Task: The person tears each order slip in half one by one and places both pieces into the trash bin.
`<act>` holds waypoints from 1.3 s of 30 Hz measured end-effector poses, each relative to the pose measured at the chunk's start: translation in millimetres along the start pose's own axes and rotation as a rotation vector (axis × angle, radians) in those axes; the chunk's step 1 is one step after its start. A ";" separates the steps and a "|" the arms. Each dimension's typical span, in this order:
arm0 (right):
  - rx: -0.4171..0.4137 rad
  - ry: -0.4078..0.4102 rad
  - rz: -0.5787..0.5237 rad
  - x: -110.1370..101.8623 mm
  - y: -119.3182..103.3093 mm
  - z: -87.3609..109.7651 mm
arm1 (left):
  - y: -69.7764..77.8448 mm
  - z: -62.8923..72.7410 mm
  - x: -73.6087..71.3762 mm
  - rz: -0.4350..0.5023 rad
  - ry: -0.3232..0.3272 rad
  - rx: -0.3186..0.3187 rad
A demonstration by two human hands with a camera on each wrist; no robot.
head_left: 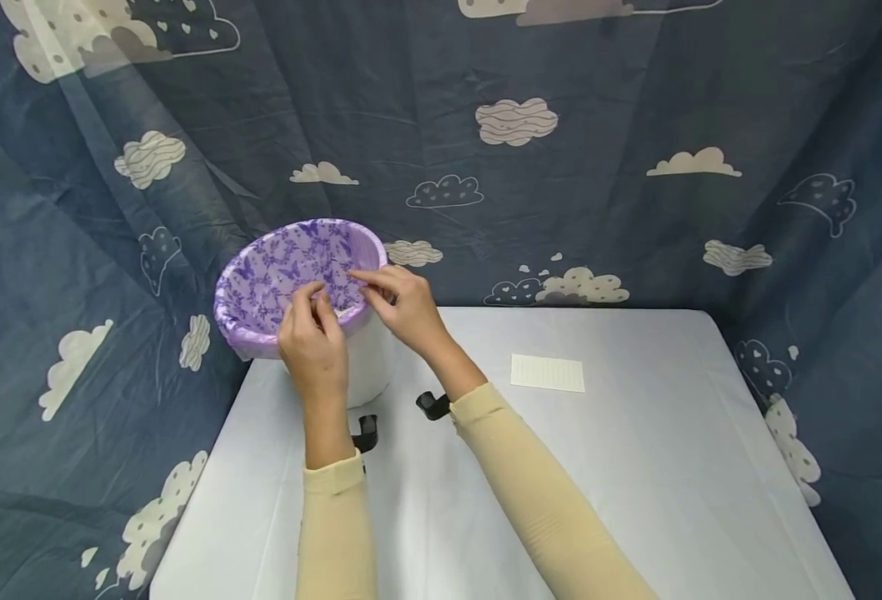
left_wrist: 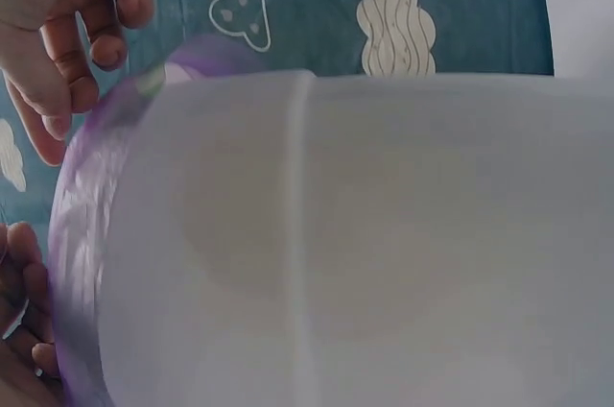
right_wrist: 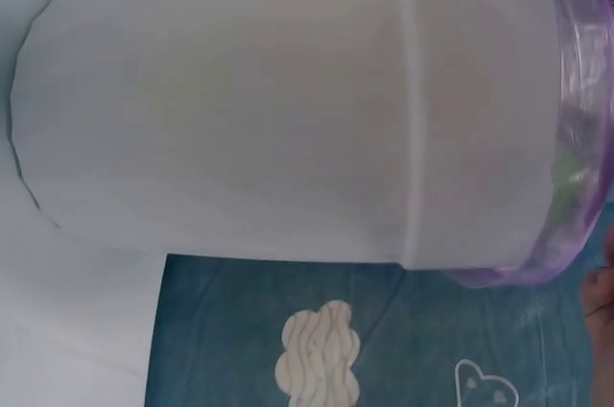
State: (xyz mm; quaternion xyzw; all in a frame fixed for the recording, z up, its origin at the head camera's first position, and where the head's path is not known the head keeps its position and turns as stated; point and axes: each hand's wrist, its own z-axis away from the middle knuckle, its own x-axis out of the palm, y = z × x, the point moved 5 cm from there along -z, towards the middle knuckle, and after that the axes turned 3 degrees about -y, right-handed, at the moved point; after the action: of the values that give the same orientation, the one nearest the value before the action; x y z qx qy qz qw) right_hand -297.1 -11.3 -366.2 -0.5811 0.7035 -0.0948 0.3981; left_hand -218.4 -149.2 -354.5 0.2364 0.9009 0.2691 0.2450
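Note:
A white bin [head_left: 369,358] stands at the table's left side, lined with a purple butterfly-patterned bag [head_left: 291,267] folded over its rim. My left hand [head_left: 313,350] is at the near rim, fingers bent and thumb close to the index finger. Over the right part of the rim is my right hand [head_left: 407,308], its index finger stretched toward the opening and the thumb just below. Nothing shows between the fingers of either hand. In the left wrist view, the right hand's fingers [left_wrist: 86,61] hang loosely beside the bag's folded edge [left_wrist: 82,215].
The bin rests on a white-covered table [head_left: 636,467]. A small pale lined paper [head_left: 548,372] lies right of the hands. Dark blue cloud-patterned cloth [head_left: 591,192] hangs behind and along both sides. Black wrist mounts [head_left: 433,406] are beside the forearms.

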 end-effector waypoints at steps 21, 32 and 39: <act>0.369 0.206 0.070 -82.3 82.7 120.4 | 43.8 69.2 99.0 0.120 -0.366 0.112; 0.541 0.283 0.127 -128.3 114.3 176.0 | 45.0 118.9 159.3 0.054 -0.601 0.115; 0.648 0.298 0.155 -149.4 131.0 202.5 | 47.3 142.0 191.0 0.054 -0.703 0.111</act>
State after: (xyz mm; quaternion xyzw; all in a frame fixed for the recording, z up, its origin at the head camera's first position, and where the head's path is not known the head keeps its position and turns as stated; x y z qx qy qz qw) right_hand -257.4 229.0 -511.8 -0.3496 0.7290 -0.3662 0.4608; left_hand -270.5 44.9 -490.5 0.3513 0.7682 0.1281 0.5197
